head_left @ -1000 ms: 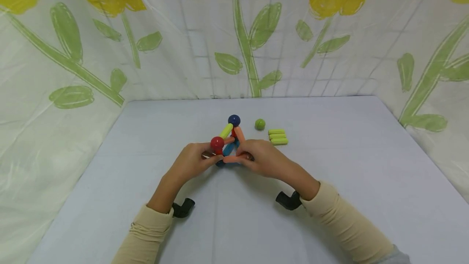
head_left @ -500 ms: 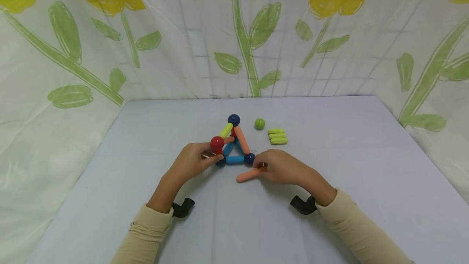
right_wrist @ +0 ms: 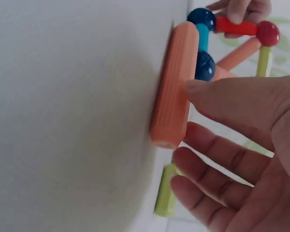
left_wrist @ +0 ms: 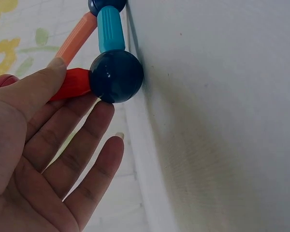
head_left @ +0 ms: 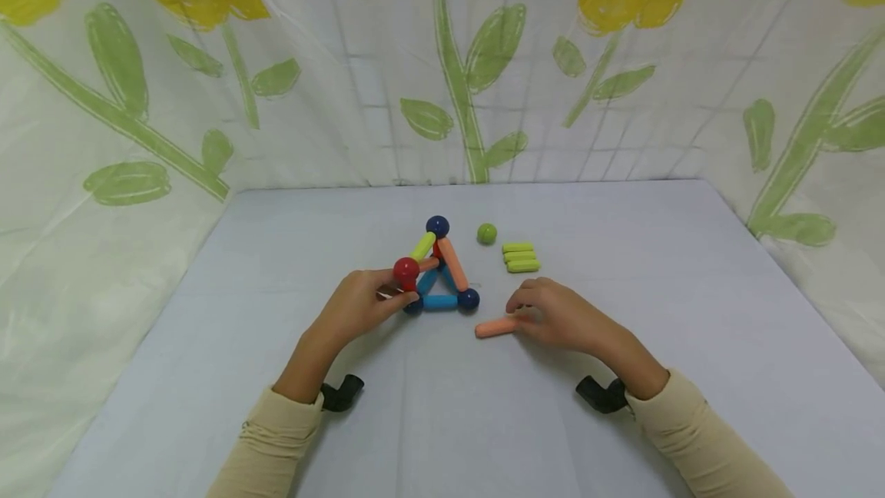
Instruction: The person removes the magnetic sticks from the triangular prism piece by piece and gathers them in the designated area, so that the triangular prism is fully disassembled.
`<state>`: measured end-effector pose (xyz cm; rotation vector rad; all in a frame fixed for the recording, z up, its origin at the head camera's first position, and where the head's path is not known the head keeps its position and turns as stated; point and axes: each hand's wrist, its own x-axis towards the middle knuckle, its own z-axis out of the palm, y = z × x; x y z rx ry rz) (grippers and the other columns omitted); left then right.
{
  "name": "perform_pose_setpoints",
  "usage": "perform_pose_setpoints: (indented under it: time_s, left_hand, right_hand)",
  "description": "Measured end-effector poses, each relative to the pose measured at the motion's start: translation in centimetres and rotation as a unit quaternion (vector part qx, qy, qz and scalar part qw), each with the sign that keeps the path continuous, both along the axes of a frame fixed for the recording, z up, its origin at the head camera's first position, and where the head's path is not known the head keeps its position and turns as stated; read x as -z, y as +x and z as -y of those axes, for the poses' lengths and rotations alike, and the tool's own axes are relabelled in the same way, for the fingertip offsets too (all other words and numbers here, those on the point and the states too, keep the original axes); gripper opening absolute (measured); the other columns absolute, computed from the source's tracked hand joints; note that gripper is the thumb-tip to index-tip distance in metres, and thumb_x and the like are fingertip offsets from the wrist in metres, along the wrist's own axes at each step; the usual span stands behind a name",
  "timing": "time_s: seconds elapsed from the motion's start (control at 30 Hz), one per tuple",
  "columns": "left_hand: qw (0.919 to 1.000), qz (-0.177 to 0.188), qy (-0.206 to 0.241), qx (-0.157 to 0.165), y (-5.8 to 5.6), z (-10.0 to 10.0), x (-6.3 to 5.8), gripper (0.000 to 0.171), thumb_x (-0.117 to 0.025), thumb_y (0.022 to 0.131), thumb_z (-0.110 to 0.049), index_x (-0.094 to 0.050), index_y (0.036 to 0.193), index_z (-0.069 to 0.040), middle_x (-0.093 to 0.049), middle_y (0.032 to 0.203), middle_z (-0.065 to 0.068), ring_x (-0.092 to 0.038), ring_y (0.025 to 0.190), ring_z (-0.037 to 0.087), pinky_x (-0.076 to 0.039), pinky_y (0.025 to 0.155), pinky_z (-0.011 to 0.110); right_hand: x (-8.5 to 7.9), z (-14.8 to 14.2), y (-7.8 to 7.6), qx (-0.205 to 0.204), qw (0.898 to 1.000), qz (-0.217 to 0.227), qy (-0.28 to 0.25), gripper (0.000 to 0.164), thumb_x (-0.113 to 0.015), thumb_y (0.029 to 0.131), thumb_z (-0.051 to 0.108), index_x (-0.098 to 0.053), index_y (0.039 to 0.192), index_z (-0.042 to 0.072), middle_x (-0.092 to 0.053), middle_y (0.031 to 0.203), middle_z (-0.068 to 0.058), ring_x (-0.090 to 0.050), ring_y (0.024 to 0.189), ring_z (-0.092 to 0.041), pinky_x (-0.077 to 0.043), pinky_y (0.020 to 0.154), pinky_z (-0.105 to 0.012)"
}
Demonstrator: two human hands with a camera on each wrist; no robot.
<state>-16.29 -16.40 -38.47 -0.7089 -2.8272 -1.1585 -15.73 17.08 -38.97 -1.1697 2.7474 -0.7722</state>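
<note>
Coral plastic, by the look of it, forms the loose rod (head_left: 495,327), low over the table (head_left: 415,421), to the right of and nearer than the frame (head_left: 440,302). The right hand (head_left: 553,313) has it in a light pinch near one end, thumb along its side, the other fingers loosely curved clear of it. The left hand (head_left: 362,300) grasps the upright red rod (left_wrist: 72,85) just below the red ball (head_left: 406,270), a fingertip beneath the navy ball (left_wrist: 116,76) at its foot.

Steadying the frame well probably calls for that low, gentle grip: pressure straight down rather than sideways, since each joint seems to rest on a rod end meeting a ball. The coral rod would likely handle best kept level and clear of the front blue side, its far tip free.

Balls look hard and glossy, throwing small highlights; rods are slimmer, with lengthwise ridges and rounded or faceted ends. A coral strut (head_left: 453,264) slants from the top ball (head_left: 438,226) to the front right corner. Beyond lie a lime ball (head_left: 487,234) and three stubby lime rods (head_left: 520,257), side by side. Fine creases mark the table's pale, matt covering.
</note>
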Motion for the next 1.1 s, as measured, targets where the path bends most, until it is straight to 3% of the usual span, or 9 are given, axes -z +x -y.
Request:
perform_pose_setpoints:
  time_s: [0.3,0.53,0.8,1.1]
  left_hand:
    - [1.0000,0.003,0.005,-0.002,0.2,0.1,0.0,0.025,-0.076,0.092,-0.018,-0.073,0.110,-0.001,-0.075,0.100,0.006,-0.072,0.091,0.020,-0.060,0.077,0.035]
    - [0.9999,0.009,0.000,-0.005,0.2,0.0,-0.1,0.025,-0.076,0.092,-0.018,-0.073,0.110,-0.001,-0.075,0.100,0.006,-0.072,0.091,0.020,-0.060,0.078,0.035]
    - [1.0000,0.005,0.001,-0.001,0.2,-0.1,-0.2,0.024,-0.076,0.091,-0.017,-0.073,0.109,-0.001,-0.075,0.098,0.006,-0.072,0.090,0.020,-0.060,0.078,0.035]
    - [1.0000,0.001,0.002,-0.002,0.3,-0.1,-0.2,0.025,-0.076,0.091,-0.017,-0.073,0.110,-0.001,-0.075,0.098,0.006,-0.072,0.090,0.020,-0.060,0.077,0.035]
  right_hand:
    - [0.3,0.8,-0.1,-0.012,0.998,-0.055,-0.002,0.011,-0.084,0.080,0.003,-0.079,0.084,0.011,-0.067,0.081,0.008,-0.061,0.079,-0.013,-0.054,0.070,-0.028]
    - [-0.5,-1.3,-1.0,0.045,0.999,-0.018,0.019,0.015,-0.081,0.079,-0.003,-0.077,0.081,0.010,-0.067,0.080,0.006,-0.062,0.078,-0.015,-0.055,0.068,-0.031]
    - [-0.9,-5.3,-2.8,0.128,0.991,0.013,0.035,0.013,-0.079,0.081,-0.004,-0.075,0.081,0.008,-0.070,0.086,-0.001,-0.063,0.080,-0.023,-0.054,0.070,-0.040]
    - [-0.9,-8.3,-6.3,0.203,0.977,0.030,0.058,0.009,-0.073,0.086,-0.003,-0.075,0.087,0.005,-0.070,0.091,-0.010,-0.058,0.077,-0.026,-0.050,0.067,-0.041]
